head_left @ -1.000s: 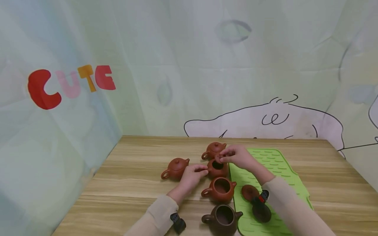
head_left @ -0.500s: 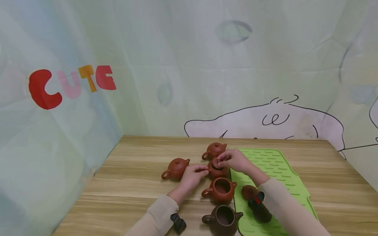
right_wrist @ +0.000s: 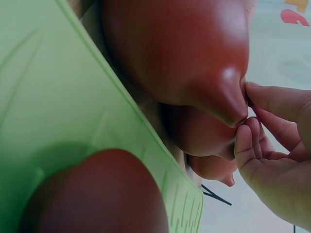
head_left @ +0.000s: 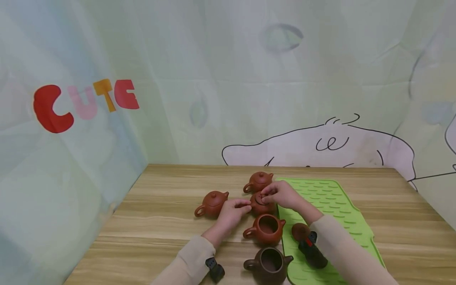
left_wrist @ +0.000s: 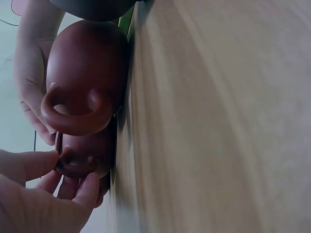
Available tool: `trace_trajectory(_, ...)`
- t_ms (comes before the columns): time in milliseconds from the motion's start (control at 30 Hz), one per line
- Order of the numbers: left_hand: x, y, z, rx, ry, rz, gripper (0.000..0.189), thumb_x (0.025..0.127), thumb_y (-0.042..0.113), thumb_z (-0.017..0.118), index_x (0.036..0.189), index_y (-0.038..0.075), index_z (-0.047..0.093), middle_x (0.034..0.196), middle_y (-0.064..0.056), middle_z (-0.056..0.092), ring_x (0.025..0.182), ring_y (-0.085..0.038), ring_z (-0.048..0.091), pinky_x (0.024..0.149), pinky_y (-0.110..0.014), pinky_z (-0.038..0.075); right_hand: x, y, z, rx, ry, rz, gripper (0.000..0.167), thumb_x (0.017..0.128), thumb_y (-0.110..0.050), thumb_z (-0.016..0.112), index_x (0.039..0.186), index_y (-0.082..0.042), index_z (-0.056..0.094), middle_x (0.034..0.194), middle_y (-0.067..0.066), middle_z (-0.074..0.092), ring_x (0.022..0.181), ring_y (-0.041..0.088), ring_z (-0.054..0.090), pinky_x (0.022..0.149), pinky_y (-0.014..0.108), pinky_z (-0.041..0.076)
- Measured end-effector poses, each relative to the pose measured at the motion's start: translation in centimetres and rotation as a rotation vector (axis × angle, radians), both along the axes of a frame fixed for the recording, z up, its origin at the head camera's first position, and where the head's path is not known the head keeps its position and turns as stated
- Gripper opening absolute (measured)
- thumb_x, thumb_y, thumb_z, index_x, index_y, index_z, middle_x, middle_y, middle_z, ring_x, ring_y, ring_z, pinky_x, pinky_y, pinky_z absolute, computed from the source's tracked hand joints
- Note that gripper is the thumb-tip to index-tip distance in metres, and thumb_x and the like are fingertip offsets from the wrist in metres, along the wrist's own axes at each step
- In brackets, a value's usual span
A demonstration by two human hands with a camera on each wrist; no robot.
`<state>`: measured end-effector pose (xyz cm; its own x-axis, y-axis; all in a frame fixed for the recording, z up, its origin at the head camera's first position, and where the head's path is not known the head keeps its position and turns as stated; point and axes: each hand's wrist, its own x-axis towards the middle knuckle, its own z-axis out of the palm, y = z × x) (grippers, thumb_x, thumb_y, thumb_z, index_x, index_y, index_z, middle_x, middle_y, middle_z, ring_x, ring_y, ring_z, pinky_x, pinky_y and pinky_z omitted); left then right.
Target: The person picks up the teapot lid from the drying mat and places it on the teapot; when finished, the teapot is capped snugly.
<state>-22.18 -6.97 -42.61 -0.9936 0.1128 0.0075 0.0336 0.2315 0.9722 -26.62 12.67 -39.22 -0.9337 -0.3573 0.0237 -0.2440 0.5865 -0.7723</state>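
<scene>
Right hand point(head_left: 283, 194) pinches a lid point(head_left: 261, 196) onto the middle teapot point(head_left: 261, 206). Left hand point(head_left: 231, 211), at its 9 o'clock, grips the pot's side on the desk point(head_left: 160, 221)

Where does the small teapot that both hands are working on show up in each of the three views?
Head: the small teapot sits mid-table between both hands, left of the green mat.
Left wrist: lower left, beyond the open teapot's handle.
Right wrist: centre right, behind the nearer pot's spout.
Shared landmark: the green mat's edge.
</scene>
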Motion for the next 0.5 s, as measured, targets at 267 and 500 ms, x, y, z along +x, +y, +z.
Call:
trace_trajectory(267, 0.05, 0.03, 0.10, -0.007, -0.008, 0.009, 0.018, 0.089, 0.005, 0.066, 0.104, -0.004, 0.071, 0.109, -0.015, 0.068, 0.096, -0.019, 0.058, 0.075, -0.026, 0.046, -0.17, -0.01, -0.11, 0.021, 0.009, 0.009, 0.015, 0.084, -0.008, 0.072, 0.097, -0.001, 0.072, 0.091, 0.006, 0.071, 0.082, 0.015, 0.061, 0.073, 0.031, 0.051)
trace_trajectory(500, 0.11, 0.05, 0.15, 0.000, -0.009, 0.012, 0.018, 0.089, 0.005, 0.066, 0.104, -0.004, 0.070, 0.109, -0.016, 0.068, 0.096, -0.020, 0.058, 0.075, -0.026, 0.047, -0.17, -0.07, -0.10, 0.034, 0.014, 0.013, 0.016, 0.084, -0.009, 0.072, 0.098, -0.001, 0.072, 0.092, 0.006, 0.071, 0.082, 0.015, 0.060, 0.072, 0.031, 0.051)
